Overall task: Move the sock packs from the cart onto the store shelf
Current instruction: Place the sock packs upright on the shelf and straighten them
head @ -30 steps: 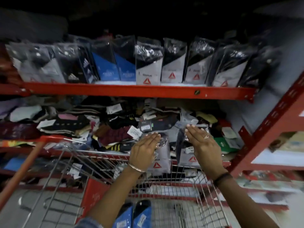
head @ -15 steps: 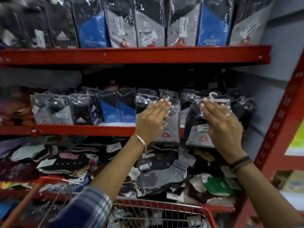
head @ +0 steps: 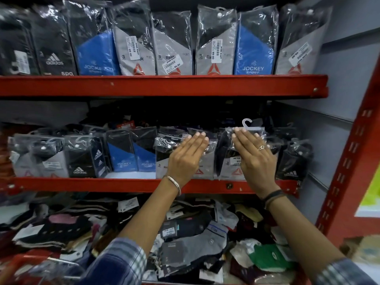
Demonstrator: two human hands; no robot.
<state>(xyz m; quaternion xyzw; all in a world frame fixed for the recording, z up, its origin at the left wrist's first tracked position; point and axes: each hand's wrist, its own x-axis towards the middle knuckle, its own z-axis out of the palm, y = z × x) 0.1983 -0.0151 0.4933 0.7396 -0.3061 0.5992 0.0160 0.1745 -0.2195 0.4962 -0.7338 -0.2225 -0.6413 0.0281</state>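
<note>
From the head camera, both hands are reaching up to the middle red shelf (head: pixel 127 185). The left hand (head: pixel 188 155) is lying flat, fingers straight and together, pressing against a grey-and-black sock pack (head: pixel 164 159) that is standing upright on that shelf, just right of the blue packs (head: pixel 131 155). The right hand (head: pixel 255 155) is likewise spread flat, fingers extended, over a second sock pack (head: pixel 226 159) whose white plastic hook (head: pixel 246 122) is showing above the fingertips; whether a thumb is pinching it from behind cannot be told. Both packs are standing side by side with their bottoms at the shelf's front lip. Above this shelf, a row of upright packs is filling the upper shelf (head: pixel 164 85). Below the middle shelf, loose socks (head: pixel 185 235) are lying in a jumble. A corner of the red cart (head: pixel 24 262) is showing at lower left, under that jumble.
</note>
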